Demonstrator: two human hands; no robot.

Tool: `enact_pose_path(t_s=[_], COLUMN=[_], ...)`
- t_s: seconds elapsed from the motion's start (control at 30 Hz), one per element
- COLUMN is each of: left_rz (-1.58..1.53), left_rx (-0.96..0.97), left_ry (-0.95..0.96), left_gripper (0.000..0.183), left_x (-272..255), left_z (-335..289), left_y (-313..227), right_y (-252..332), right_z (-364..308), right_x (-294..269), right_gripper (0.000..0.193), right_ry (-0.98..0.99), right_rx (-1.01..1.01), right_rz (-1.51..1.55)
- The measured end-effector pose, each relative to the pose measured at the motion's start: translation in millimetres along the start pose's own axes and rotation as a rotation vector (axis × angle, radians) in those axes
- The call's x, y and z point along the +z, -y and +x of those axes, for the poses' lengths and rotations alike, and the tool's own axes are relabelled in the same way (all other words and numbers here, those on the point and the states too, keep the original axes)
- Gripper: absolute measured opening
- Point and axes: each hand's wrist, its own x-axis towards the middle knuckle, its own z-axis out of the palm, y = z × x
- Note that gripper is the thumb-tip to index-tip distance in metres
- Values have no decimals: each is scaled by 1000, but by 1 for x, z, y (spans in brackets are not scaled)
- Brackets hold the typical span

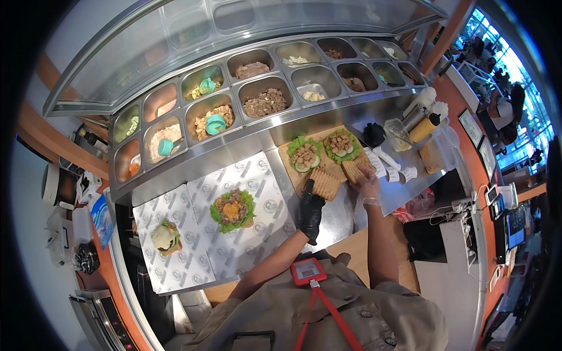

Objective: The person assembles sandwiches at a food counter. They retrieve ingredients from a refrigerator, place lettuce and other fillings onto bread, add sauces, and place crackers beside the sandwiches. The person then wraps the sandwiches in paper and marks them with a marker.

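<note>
I see the gloved left hand (311,212) pinching one toasted slice (325,184) at the wooden board's (332,167) near edge; the right hand (367,186) appears clamped on a second toasted slice (353,170) near its right corner, fingertips partly hidden.

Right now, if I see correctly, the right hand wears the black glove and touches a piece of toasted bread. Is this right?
Not entirely: the head view shows the black glove on the left hand. The right hand does touch a piece of toasted bread.
</note>
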Motion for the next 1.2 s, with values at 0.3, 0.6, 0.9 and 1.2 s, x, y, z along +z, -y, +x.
enact_pose_path(t_s=[0.3, 0.6, 0.9, 1.2], left_rz=[515, 235, 592, 1003], left_rx=[14, -32, -189, 209], left_ry=[-219, -389, -263, -39], left_gripper=[50, 43, 48, 39], left_x=[5, 34, 38, 1], left_z=[-22, -4, -10, -46], left_y=[16, 17, -7, -41], right_y=[-1, -20, 50, 49], right_z=[35, 41, 40, 44], right_x=[-42, -42, -59, -31], right_gripper=[40, 43, 71, 18], right_ry=[337, 471, 757, 640], right_rx=[246, 149, 355, -325], right_rz=[35, 129, -211, -289])
